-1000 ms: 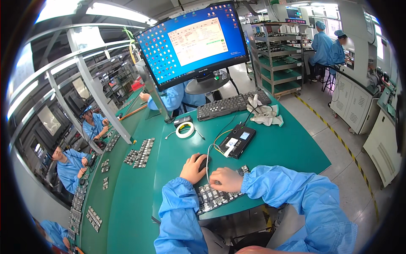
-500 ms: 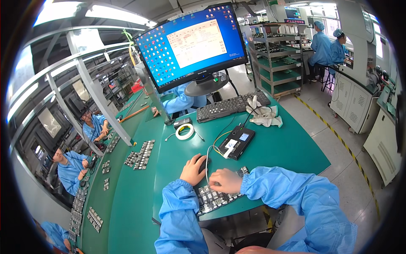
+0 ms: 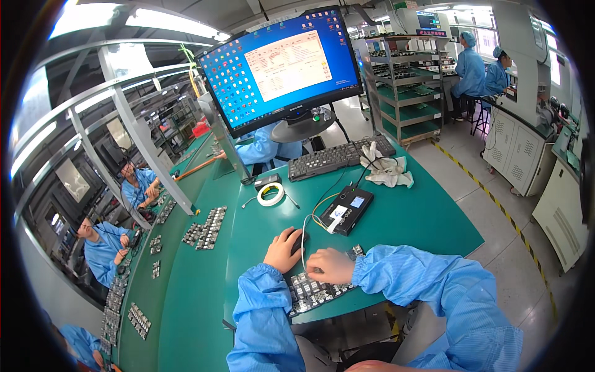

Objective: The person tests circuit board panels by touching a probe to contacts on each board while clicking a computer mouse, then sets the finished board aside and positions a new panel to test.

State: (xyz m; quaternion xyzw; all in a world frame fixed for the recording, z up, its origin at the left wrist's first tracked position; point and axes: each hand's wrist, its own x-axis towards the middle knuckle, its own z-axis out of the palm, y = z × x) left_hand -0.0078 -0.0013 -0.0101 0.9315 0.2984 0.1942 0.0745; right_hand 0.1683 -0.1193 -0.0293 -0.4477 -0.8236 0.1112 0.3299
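My left hand [image 3: 282, 250] rests curled over a black computer mouse [image 3: 299, 242] on the green table. To its right, my right hand [image 3: 330, 265] is closed, fingers pinched around the end of a white cable [image 3: 303, 248], pressed down at a panel of small circuit boards [image 3: 305, 292]. The fingers hide the cable's tip. This cable runs back to a black box [image 3: 347, 209] with a small lit display and a white label. Rows of boards lie beneath and in front of my right hand, close to the table's near edge.
Beyond the hands stand a monitor [image 3: 282, 62], a keyboard [image 3: 338, 158], white gloves [image 3: 385, 167] and a white cable coil [image 3: 270, 193]. More circuit boards [image 3: 212, 228] lie on the lower bench at left, where co-workers [image 3: 106, 248] sit. A tray rack [image 3: 409, 87] stands behind.
Both my hands stay where they were. Yellow marks now show in the window on the monitor. Behind the monitor, a co-worker's arm has reached out to the left.
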